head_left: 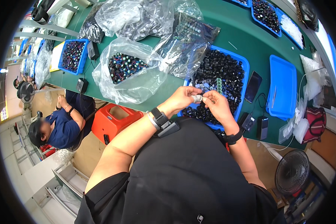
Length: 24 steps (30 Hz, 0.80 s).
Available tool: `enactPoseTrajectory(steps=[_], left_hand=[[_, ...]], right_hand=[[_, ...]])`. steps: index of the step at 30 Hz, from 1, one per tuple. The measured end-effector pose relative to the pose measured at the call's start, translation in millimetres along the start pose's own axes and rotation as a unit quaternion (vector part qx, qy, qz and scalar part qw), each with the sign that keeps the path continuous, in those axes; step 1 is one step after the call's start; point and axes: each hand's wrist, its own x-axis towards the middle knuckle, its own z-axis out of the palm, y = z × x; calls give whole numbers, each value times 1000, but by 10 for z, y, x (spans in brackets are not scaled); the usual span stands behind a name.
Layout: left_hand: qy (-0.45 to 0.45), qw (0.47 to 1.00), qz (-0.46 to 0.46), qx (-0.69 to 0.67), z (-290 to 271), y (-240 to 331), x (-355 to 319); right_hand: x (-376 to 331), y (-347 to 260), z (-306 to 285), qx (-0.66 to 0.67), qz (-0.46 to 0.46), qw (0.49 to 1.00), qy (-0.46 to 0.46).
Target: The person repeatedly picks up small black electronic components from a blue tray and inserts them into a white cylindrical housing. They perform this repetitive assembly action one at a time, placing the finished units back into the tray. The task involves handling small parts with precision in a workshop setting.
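One small silvery piece (196,99) sits between the two hands, above the near part of a blue tray (246,69) of glossy black parts (221,68). The left hand (182,99) pinches it between thumb and bent fingers; the right hand (218,107) has thumb and fingertips drawn together at its right end. Its exact shape is hard to tell, as the fingers partly cover it. A green strip (219,86) lies on the black parts, just beyond the right hand. Pale print marks a black adapter (247,121) right of the tray, too small to read. Farther left, an open clear bag (153,80) holds wired parts (124,68).
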Motion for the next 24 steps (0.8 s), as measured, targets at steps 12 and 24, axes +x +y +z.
enactPoseTrajectory(steps=[12,24], left_hand=[[194,858,249,405,26,18,-6],[324,931,129,-103,-1011,-28,-95]], right_hand=[[-43,-322,206,-55,67,996,-2],[85,-61,-84,87,45,995,14]])
